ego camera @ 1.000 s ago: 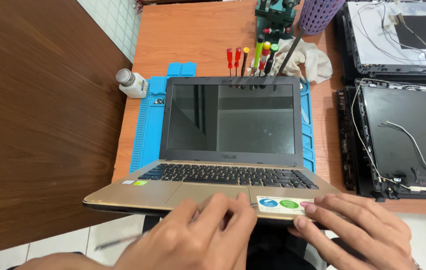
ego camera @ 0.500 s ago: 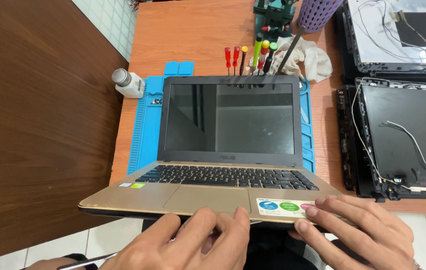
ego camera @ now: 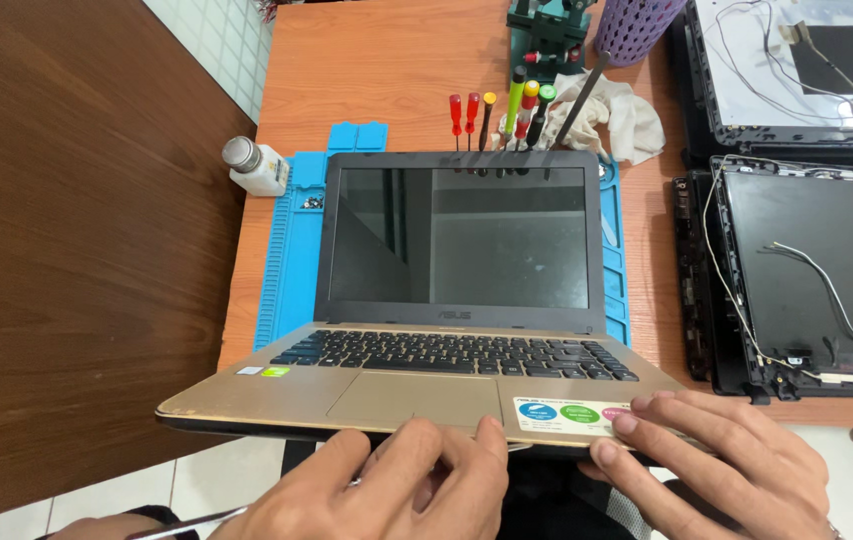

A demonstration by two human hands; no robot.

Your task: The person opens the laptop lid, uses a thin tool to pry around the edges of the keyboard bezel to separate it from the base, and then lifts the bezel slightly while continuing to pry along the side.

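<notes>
Head view: your left hand (ego camera: 397, 490) sits at the front edge of the open gold laptop (ego camera: 427, 390), fingers curled narrow with the tips on the palm rest just below the touchpad (ego camera: 417, 400). A thin metal tool (ego camera: 187, 522) shows beneath that hand; you cannot tell whether the hand grips it. Your right hand (ego camera: 717, 465) lies spread wide over the laptop's front right corner, fingertips (ego camera: 627, 422) touching the sticker (ego camera: 572, 412) on the palm rest. The laptop stands open with its screen dark, resting on a blue work mat (ego camera: 287, 270) at the near edge of the orange desk (ego camera: 377, 70), its front edge overhanging. Behind the lid stand coloured screwdrivers (ego camera: 507, 110). A small white bottle (ego camera: 252, 165) stands beside the mat's left corner. Two dismantled screen panels (ego camera: 817, 270) lie to the right.
</notes>
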